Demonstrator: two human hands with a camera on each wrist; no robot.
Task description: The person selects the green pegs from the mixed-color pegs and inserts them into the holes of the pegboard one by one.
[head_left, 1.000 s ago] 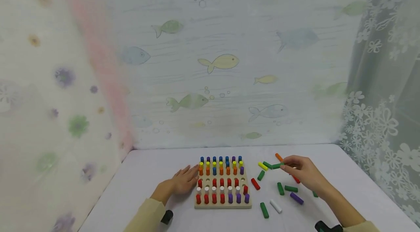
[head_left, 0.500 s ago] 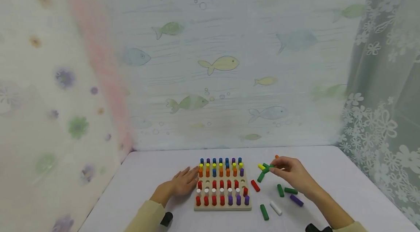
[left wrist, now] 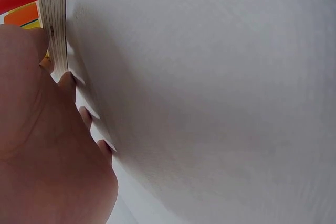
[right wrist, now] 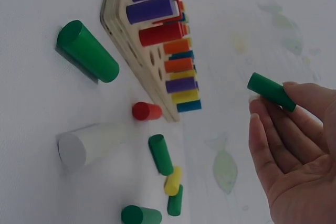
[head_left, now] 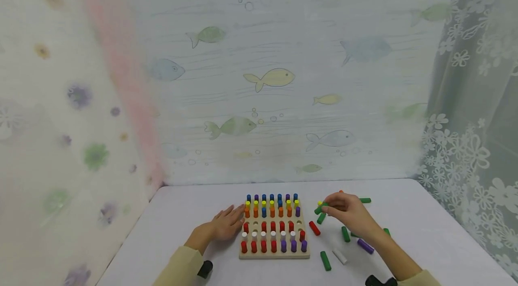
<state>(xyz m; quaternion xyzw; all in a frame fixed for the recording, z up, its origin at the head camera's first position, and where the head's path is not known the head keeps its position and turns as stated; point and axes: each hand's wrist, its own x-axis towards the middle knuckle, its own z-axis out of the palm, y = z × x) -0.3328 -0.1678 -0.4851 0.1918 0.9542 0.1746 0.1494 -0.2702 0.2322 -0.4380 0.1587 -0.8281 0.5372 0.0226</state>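
Observation:
A green peg (head_left: 319,209) is pinched between the thumb and fingers of my right hand (head_left: 351,212). In the right wrist view this peg (right wrist: 270,91) is held raised off the table. The wooden pegboard (head_left: 275,256) stands left of that hand, with rows of blue, purple, yellow, orange, red and white pegs upright in it. A few bare holes (head_left: 299,222) show near its middle. My left hand (head_left: 226,225) rests on the table with fingers extended, touching the board's left side. The left wrist view shows the board's edge (left wrist: 52,19) against that hand.
Loose pegs lie right of the board: a red peg (head_left: 314,228), a white peg (head_left: 339,256), a purple peg (head_left: 366,246), and several green pegs, one green peg (head_left: 325,261) at the front. A yellow peg (right wrist: 173,181) is partly hidden in the head view. A fish-patterned cloth (head_left: 275,119) hangs behind.
My right hand has moved left toward the board with the green peg, uncovering another green peg at the back right. My left hand has stayed at the board's side.

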